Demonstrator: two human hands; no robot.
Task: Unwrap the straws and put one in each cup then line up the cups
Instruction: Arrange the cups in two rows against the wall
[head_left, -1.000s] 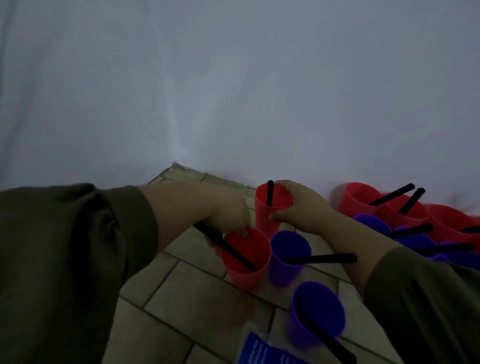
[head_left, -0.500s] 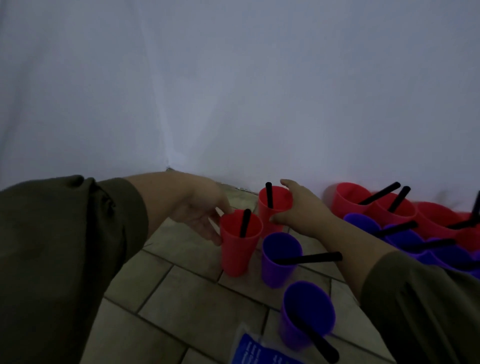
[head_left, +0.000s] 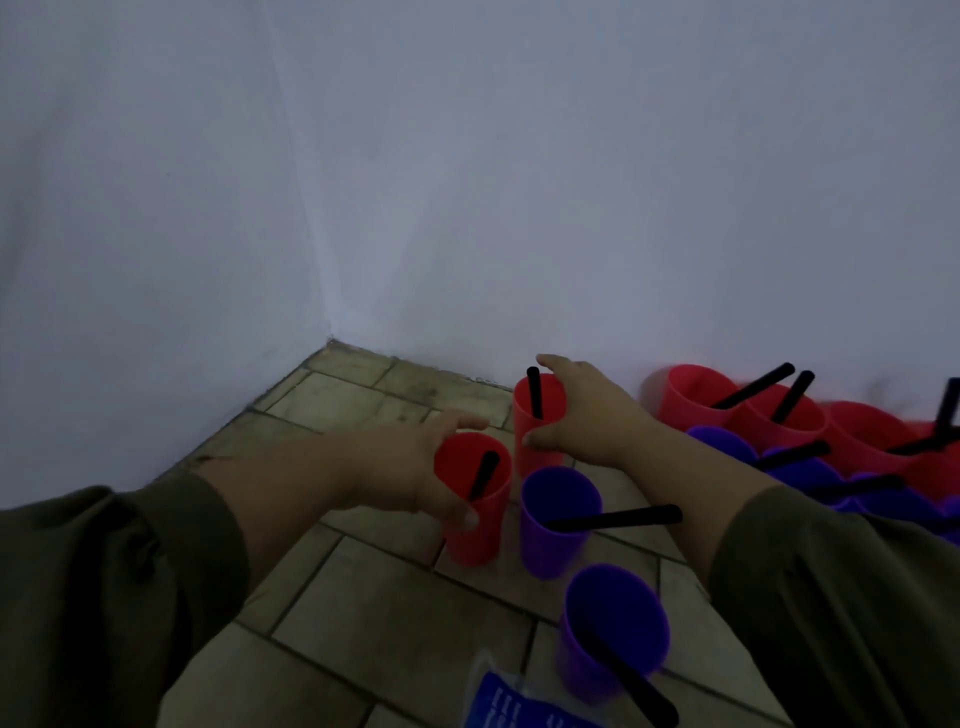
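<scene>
Left hand (head_left: 405, 478) grips near red cup (head_left: 478, 530), right hand (head_left: 587, 415) grips far red cup (head_left: 543, 457); both should travel upright so neither black straw (head_left: 483, 475) tips out.

You have two hands in view: left hand (head_left: 400, 475) and right hand (head_left: 589, 415). By them stand two red cups, near red cup (head_left: 483, 538) and far red cup (head_left: 550, 400), two purple cups (head_left: 556, 545), and four black straws (head_left: 613, 518). At three o'clock a crowded cluster (head_left: 779, 431) adds at least three cups of each colour. There is one blue packet (head_left: 498, 701) at six o'clock.
</scene>
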